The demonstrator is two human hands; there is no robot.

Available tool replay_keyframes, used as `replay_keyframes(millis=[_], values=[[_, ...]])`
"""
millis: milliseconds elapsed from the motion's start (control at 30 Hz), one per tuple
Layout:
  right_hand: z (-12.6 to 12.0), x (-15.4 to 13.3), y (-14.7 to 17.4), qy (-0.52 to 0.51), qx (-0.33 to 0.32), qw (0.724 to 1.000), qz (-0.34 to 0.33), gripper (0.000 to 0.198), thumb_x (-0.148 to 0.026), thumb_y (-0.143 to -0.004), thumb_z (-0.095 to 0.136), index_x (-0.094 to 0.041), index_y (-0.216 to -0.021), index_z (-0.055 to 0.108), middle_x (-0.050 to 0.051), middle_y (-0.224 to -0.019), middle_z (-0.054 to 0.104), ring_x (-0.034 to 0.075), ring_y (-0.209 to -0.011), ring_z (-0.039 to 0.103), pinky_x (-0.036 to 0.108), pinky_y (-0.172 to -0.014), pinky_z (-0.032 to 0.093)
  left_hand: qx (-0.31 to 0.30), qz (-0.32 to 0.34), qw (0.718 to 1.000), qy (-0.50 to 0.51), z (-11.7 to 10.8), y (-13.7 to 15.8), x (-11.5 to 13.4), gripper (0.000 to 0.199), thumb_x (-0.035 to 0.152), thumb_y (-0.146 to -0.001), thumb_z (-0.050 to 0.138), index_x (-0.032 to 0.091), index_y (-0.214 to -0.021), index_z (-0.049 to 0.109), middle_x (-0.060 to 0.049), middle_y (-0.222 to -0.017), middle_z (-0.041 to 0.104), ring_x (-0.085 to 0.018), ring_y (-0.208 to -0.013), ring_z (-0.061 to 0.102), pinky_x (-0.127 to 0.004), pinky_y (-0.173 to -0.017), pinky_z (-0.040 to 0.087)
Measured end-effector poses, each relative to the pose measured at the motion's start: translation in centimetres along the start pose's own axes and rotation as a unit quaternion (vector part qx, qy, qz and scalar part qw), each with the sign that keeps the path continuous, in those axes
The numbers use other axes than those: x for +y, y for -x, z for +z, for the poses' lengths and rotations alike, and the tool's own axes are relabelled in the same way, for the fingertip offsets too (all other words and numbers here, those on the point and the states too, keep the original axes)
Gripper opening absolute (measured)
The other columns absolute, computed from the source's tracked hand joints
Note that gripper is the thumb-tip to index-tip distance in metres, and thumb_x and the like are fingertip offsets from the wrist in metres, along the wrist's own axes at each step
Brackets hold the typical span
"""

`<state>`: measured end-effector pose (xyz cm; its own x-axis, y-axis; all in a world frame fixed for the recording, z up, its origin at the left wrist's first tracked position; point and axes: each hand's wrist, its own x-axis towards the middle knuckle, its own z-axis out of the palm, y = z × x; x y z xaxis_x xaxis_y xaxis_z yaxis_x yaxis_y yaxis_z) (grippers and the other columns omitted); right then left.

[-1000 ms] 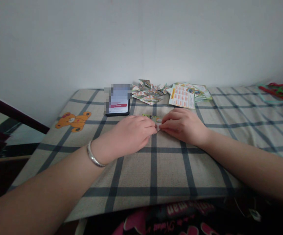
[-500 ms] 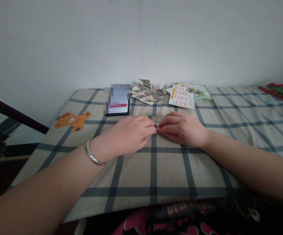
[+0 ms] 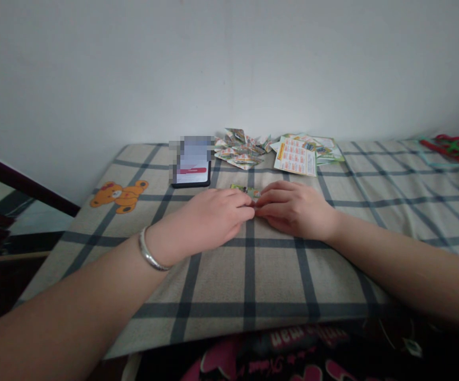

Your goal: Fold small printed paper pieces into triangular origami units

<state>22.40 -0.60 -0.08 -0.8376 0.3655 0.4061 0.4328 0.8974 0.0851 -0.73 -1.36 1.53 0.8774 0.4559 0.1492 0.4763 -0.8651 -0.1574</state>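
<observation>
Between my two hands lies a small piece of printed paper (image 3: 246, 190) with green and coloured patches; only its far edge shows, the rest being hidden under my fingers. My left hand (image 3: 219, 216), with a silver bangle at the wrist, is closed on its left part. From the other side my right hand (image 3: 293, 209) pinches the paper, its fingertips meeting those of the left. Just beyond are several folded printed paper pieces (image 3: 240, 151) in a pile. Right of that pile is a stack of flat printed paper sheets (image 3: 296, 157).
A phone (image 3: 192, 169) with a lit, partly blurred screen lies behind my left hand. An orange bear picture (image 3: 120, 197) is on the checked tablecloth (image 3: 221, 286) at the left. Tangled red and green strips (image 3: 455, 148) sit far right. A wall (image 3: 229, 69) closes off the back.
Both hands stay in almost the same place on the paper. Their fingertips have shifted slightly, and a little more of the paper's far edge shows between them.
</observation>
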Motion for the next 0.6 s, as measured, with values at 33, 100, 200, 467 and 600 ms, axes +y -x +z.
replay_keyframes(millis=[33,100,200,467,600], values=[[0.0,-0.1,-0.1,-0.001,-0.002,1.000,0.003,0.024,-0.026,-0.094,0.051,-0.020,-0.104,0.072,0.002,-0.106,0.072,0.022,-0.102,0.059,0.036,-0.089,0.048,-0.002,0.002,1.000,0.002,0.0,0.0,0.0,0.016,0.019,-0.090,0.049,0.018,-0.099,0.063,-0.006,-0.111,0.063,-0.024,-0.109,0.057,-0.042,-0.093,0.050],[-0.1,-0.2,-0.2,-0.007,-0.008,1.000,0.016,0.023,-0.025,-0.092,0.052,-0.021,-0.102,0.073,0.003,-0.105,0.072,0.022,-0.103,0.058,0.036,-0.090,0.048,-0.002,0.006,1.000,0.005,0.0,0.0,-0.1,0.015,0.018,-0.090,0.049,0.018,-0.098,0.062,-0.006,-0.108,0.063,-0.024,-0.108,0.057,-0.041,-0.093,0.050],[-0.3,-0.3,-0.2,-0.007,-0.027,0.999,0.043,0.023,-0.026,-0.091,0.053,-0.022,-0.101,0.074,0.004,-0.105,0.071,0.023,-0.101,0.059,0.036,-0.086,0.048,0.003,0.019,1.000,-0.010,-0.1,0.1,-0.1,0.015,0.018,-0.090,0.050,0.018,-0.099,0.061,-0.006,-0.107,0.063,-0.024,-0.107,0.057,-0.041,-0.091,0.050],[-0.9,-0.4,0.1,0.015,-0.064,0.993,0.098,0.019,-0.024,-0.086,0.057,-0.024,-0.094,0.075,0.004,-0.110,0.069,0.021,-0.093,0.063,0.032,-0.076,0.047,-0.001,0.029,0.999,-0.021,-0.4,0.2,0.0,0.019,0.015,-0.088,0.050,0.018,-0.104,0.062,-0.006,-0.113,0.063,-0.024,-0.109,0.057,-0.041,-0.090,0.051],[-1.2,-0.1,0.3,0.023,-0.074,0.992,0.099,0.020,-0.026,-0.088,0.057,-0.027,-0.097,0.075,0.003,-0.112,0.069,0.020,-0.093,0.064,0.032,-0.076,0.046,-0.005,0.024,1.000,-0.007,-0.5,0.3,-0.1,0.024,0.016,-0.089,0.049,0.019,-0.109,0.061,-0.005,-0.120,0.061,-0.024,-0.113,0.055,-0.041,-0.092,0.050]])
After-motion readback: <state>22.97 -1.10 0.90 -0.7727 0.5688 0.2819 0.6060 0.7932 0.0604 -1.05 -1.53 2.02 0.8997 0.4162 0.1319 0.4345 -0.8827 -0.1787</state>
